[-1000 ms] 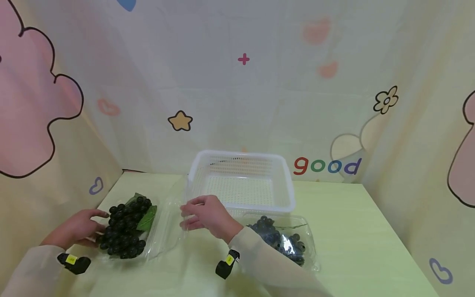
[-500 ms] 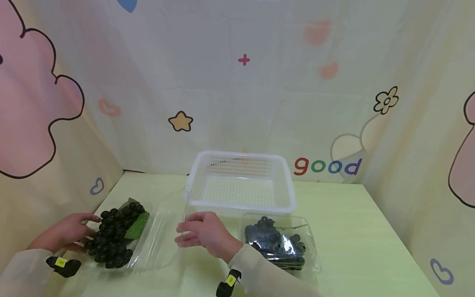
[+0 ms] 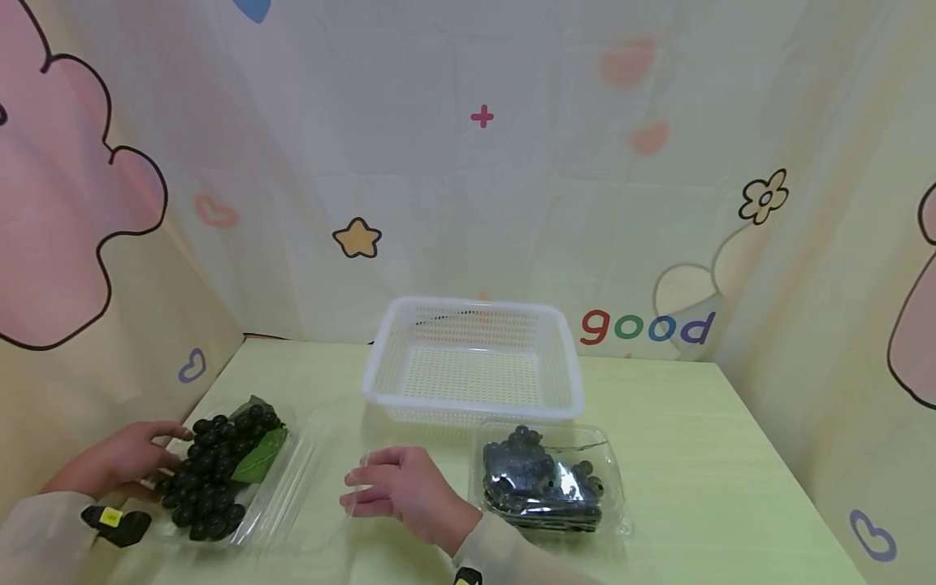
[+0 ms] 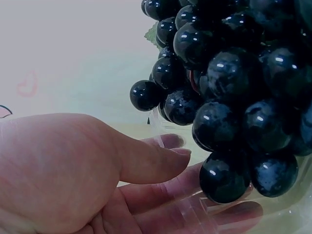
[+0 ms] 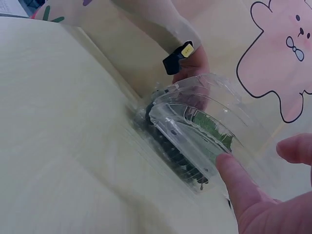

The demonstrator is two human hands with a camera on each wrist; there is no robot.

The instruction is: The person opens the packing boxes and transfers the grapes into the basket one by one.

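A bunch of black grapes with green leaves lies in an opened clear plastic box at the left of the table. In the head view, my left hand is at the box's left side. Its thumb and fingers hold the clear wall close under the grapes in the left wrist view, some fingers seen through the plastic. My right hand is at the outer edge of the lid. In the right wrist view, one fairly straight finger touches the lid, with the thumb spread away from it.
A white perforated plastic basket stands at the back middle. Right of my right hand is a second clear box with dark grapes inside, its lid down. The pale table reaches to a printed curtain.
The box of grapes has shifted left and nearer, together with my left hand. The lid has swung lower, away from the basket, as my right hand came down and slightly left.
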